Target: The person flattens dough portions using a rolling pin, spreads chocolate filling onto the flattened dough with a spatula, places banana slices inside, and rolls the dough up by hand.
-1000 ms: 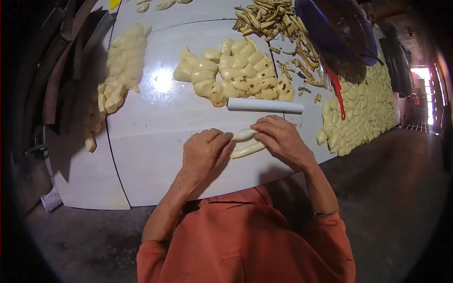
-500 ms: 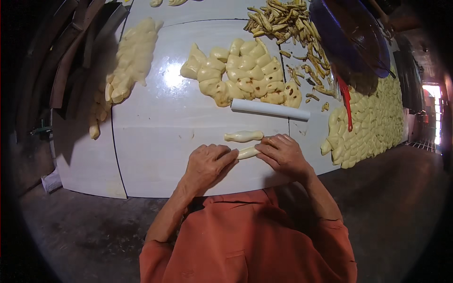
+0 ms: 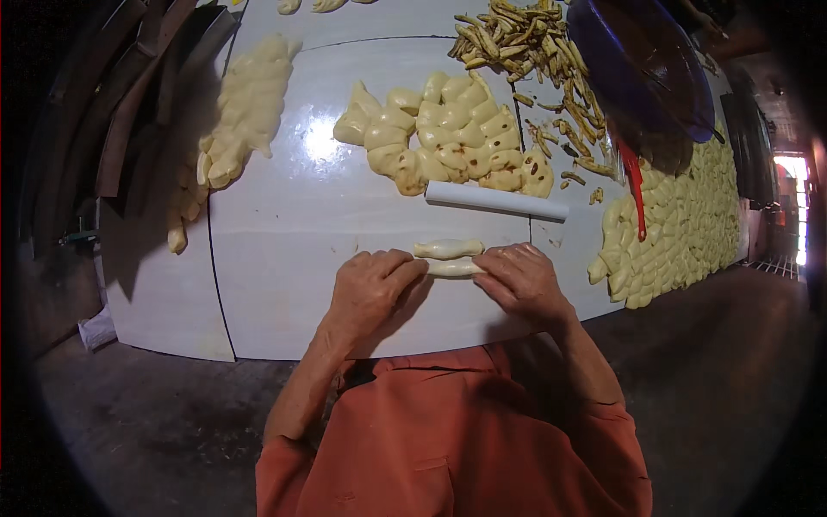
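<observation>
A short roll of pale dough (image 3: 453, 268) lies across the white table between my two hands. My left hand (image 3: 372, 284) has its fingers closed on the roll's left end. The right end is gripped by my right hand (image 3: 520, 279), its fingers bent over the dough. Just beyond it, almost touching, rests a second dough roll (image 3: 448, 249), plump and smooth. Farther off lies a white rolling pin (image 3: 497, 201), slightly slanted. Behind the pin spreads a cluster of pale dough pieces (image 3: 444, 133), several with brown spots. My fingertips partly hide the ends of the held roll.
More dough pieces lie at the left (image 3: 245, 108), and a broad sheet of small dough pieces (image 3: 668, 228) covers the right. A red-handled tool (image 3: 636, 189) is beside it. Brown-yellow strips (image 3: 521, 39) are heaped near a large blue basin (image 3: 642, 65). Dark metal troughs (image 3: 129, 95) stand far left.
Both hands have stayed on the roll, with the left moving slightly up and left. The roll now lies more level and shows longer between my hands, closer to the second roll.
</observation>
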{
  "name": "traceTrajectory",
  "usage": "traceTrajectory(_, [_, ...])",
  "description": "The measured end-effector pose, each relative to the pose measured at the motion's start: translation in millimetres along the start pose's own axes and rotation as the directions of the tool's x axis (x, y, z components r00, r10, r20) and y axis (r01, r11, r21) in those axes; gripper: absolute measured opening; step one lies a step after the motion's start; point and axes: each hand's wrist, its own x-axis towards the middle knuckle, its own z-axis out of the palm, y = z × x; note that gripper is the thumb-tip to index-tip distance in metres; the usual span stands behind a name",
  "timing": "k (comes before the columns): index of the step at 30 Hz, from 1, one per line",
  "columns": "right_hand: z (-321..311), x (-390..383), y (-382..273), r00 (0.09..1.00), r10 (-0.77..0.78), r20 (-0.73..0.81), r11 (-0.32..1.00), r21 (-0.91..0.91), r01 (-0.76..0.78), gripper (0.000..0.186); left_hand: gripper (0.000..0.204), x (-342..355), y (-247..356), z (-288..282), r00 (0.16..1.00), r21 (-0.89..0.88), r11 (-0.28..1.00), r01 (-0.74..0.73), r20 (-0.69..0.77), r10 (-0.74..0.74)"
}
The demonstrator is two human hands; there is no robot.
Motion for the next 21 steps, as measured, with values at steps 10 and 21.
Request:
traceTrajectory(10, [-3.0,6.0,0.4,0.986,0.167,0.008,0.986,-0.004,-0.167,0.045,0.039,19.8,-1.0,4.1,0.992,-0.05,0.992,0.118,-0.027,-0.12])
traceTrajectory(21, [-11.9,53.3,4.0,0.977,0.05,0.208,0.992,0.105,-0.073,0.031,0.019,30.4,-11.0,-18.0,0.976,-0.1,0.986,0.132,0.188,-0.112])
